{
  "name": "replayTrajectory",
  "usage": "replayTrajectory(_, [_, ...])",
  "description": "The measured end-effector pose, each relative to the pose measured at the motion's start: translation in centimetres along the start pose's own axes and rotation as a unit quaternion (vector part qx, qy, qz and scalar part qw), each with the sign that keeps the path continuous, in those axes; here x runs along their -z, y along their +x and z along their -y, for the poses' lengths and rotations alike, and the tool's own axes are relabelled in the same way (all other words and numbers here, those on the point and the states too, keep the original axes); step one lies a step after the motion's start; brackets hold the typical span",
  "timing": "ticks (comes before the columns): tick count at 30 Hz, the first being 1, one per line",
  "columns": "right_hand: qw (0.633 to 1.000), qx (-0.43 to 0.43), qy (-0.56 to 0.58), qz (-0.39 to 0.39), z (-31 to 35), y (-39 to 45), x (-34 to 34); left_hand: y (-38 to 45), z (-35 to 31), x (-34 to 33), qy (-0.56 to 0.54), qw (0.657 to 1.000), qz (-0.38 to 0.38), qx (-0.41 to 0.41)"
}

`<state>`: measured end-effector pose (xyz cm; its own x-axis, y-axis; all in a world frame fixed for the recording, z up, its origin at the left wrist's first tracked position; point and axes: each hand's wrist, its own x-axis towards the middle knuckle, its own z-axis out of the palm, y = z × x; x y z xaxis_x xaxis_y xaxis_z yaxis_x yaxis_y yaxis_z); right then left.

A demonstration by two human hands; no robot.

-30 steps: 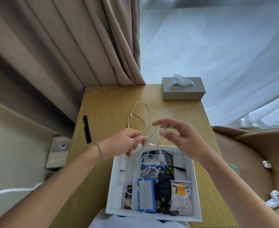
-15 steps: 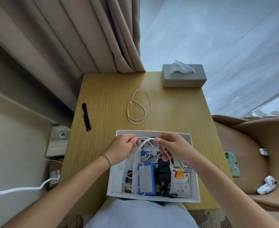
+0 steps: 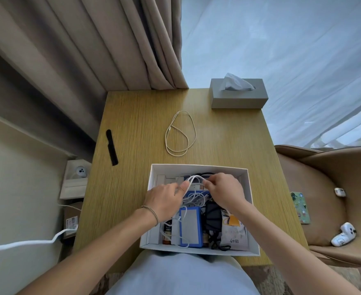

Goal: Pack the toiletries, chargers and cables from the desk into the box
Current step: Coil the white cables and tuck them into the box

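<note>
Two hands, left hand (image 3: 164, 200) and right hand (image 3: 225, 191), each grip pinched on white cable (image 3: 193, 179) over box (image 3: 246, 188). Risk: springy loop pops out, snags tangle below. Beige cable (image 3: 180, 133) remains on desk (image 3: 132, 124).

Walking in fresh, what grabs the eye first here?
Both hands, the left hand and right hand, hold a white cable over the crowded white box at the desk's near edge. Beyond it a beige cable lies looped mid-desk, with a black comb to its left.
</note>
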<state>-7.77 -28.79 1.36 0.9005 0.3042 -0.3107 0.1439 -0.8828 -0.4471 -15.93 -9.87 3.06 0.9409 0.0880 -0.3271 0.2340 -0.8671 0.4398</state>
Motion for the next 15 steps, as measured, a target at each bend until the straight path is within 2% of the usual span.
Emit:
replayTrajectory(4, [0.997,0.002,-0.074,-0.034,-0.3,0.3,0.0,0.1,-0.2,0.0,0.011,0.999,-0.046,0.009])
replayTrajectory(7, [0.993,-0.010,-0.109,-0.045,-0.2,0.4,0.3,0.0,-0.1,0.1,0.087,0.994,-0.064,-0.020])
replayTrajectory(9, [0.991,-0.004,-0.122,-0.054,-0.2,0.6,0.6,0.1,-0.3,0.0,0.131,0.990,-0.050,-0.019])
replayTrajectory(13, [0.987,0.056,-0.133,-0.070,0.1,0.4,1.1,0.7,-0.6,0.3,0.170,0.985,0.003,0.033])
replayTrajectory(15, [0.981,0.093,-0.139,-0.096,0.4,0.2,1.4,0.8,-0.8,1.0,0.186,0.982,-0.024,0.023])
